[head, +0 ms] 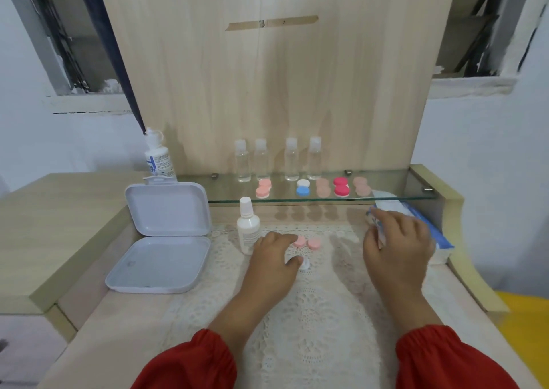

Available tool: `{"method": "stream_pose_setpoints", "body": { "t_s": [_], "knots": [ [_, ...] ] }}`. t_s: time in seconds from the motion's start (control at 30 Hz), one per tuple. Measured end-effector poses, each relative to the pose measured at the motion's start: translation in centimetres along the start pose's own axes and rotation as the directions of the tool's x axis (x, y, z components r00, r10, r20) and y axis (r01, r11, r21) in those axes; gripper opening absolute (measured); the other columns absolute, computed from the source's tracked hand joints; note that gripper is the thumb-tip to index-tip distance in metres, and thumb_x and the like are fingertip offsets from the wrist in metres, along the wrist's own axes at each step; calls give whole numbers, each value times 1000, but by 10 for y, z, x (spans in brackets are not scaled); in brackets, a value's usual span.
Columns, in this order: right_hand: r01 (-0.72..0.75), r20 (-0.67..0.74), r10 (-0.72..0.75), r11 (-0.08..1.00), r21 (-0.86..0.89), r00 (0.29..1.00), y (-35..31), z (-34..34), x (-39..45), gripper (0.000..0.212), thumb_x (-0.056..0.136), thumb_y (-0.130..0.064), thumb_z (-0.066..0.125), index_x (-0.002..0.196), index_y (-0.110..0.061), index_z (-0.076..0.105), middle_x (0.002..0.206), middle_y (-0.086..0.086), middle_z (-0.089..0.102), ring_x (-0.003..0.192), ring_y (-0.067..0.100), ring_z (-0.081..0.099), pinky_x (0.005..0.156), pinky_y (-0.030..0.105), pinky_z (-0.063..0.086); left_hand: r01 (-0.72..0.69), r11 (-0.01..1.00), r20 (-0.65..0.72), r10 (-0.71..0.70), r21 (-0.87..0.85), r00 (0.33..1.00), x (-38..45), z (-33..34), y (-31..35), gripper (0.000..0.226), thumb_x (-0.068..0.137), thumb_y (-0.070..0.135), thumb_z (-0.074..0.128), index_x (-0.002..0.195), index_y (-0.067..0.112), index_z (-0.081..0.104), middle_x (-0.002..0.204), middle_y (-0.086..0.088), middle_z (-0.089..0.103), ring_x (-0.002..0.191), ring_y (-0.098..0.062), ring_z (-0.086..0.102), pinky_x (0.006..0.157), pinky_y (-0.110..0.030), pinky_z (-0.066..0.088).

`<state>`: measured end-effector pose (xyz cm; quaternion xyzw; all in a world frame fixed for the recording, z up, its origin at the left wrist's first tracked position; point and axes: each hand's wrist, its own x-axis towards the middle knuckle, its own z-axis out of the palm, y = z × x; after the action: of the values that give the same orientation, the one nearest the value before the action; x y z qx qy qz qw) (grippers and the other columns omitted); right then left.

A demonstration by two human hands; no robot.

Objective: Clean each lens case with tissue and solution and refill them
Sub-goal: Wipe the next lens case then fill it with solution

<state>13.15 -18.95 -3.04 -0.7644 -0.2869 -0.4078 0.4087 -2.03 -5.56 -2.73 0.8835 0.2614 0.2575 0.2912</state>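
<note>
- Our left hand (271,255) pinches a white cap (303,262); the pink lens case (306,242) lies at twelve o'clock of it.
- Our right hand (396,243) reaches the tissue pack (439,234) at two o'clock, fingers loosely apart.
- We risk knocking over the solution bottle (248,229) just beside the left hand.

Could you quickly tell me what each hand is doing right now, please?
Left hand: fingers curled over a small white lens case piece on the lace mat; grip unclear.
Right hand: open, reaching onto the tissue pack.
</note>
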Motion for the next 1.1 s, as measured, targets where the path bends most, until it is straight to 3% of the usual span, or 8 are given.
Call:
{"method": "stream_pose_setpoints", "body": {
  "t_s": [0.13, 0.23, 0.4, 0.53, 0.63, 0.8, 1.0, 1.1],
  "knots": [
    [-400, 76, 409, 910, -106, 909, 13, -17, 8, 62, 74, -22, 59, 134, -11, 47, 126, 17, 52, 123, 35, 37, 100, 52, 29, 8, 991, 125, 9, -132, 992, 21, 21, 49, 36, 92, 31, 60, 126, 19, 60, 114, 4, 56, 110, -15, 49, 99, -30, 41],
    [-511, 196, 538, 842, -172, 820, 24, -23, 9, 78, 74, -22, 68, 144, -14, 33, 137, 19, 45, 131, 35, 32, 107, 52, 22, 78, 950, 224, -9, -301, 975, 38, 40, 87, 29, 92, 34, 60, 112, 13, 66, 107, -2, 64, 100, -17, 58, 91, -30, 45],
    [-547, 268, 586, 810, -211, 765, 30, -21, 7, 80, 77, -30, 68, 146, -18, 30, 138, 17, 45, 130, 36, 35, 103, 51, 28, 186, 942, 273, -108, -279, 956, 66, 71, 122, 38, 89, 43, 62, 62, 18, 53, 64, -2, 53, 66, -22, 51, 68, -30, 39],
    [-545, 278, 583, 813, -205, 764, 31, -19, 7, 77, 79, -32, 64, 146, -20, 30, 139, 14, 44, 130, 33, 34, 102, 49, 28, 207, 950, 289, -134, -236, 948, 74, 85, 129, 29, 84, 36, 70, 90, 7, 66, 81, -7, 66, 80, -29, 61, 64, -27, 36],
    [-538, 275, 579, 815, -216, 767, 33, -18, 7, 76, 78, -31, 65, 145, -19, 31, 138, 14, 44, 130, 34, 34, 101, 49, 29, 201, 937, 261, -126, -285, 957, 77, 88, 132, 35, 84, 21, 70, 59, 18, 46, 59, 3, 41, 64, -19, 42, 59, -27, 31],
    [-531, 272, 581, 813, -239, 767, 33, -17, 4, 76, 76, -30, 68, 143, -17, 34, 136, 13, 46, 129, 33, 35, 100, 48, 30, 141, 842, 177, -55, -521, 983, 71, 78, 134, 40, 89, 16, 64, 61, 18, 36, 62, 3, 33, 58, -13, 31, 57, -27, 29],
    [-530, 287, 586, 809, -255, 757, 33, -19, 5, 75, 75, -32, 70, 141, -17, 36, 134, 12, 47, 128, 32, 35, 100, 47, 30, 67, 720, 33, -61, -691, 998, 70, 62, 124, 26, 94, 16, 59, 81, -4, 48, 82, -12, 50, 72, -18, 47, 67, -35, 48],
    [-523, 304, 584, 811, -261, 753, 32, -20, 5, 72, 76, -31, 68, 140, -17, 37, 135, 12, 46, 128, 32, 34, 99, 47, 30, 70, 627, -22, -139, -776, 990, 69, 50, 120, 17, 98, 15, 51, 89, 1, 49, 93, -19, 62, 58, -14, 59, 60, -32, 53]
  ]
}}
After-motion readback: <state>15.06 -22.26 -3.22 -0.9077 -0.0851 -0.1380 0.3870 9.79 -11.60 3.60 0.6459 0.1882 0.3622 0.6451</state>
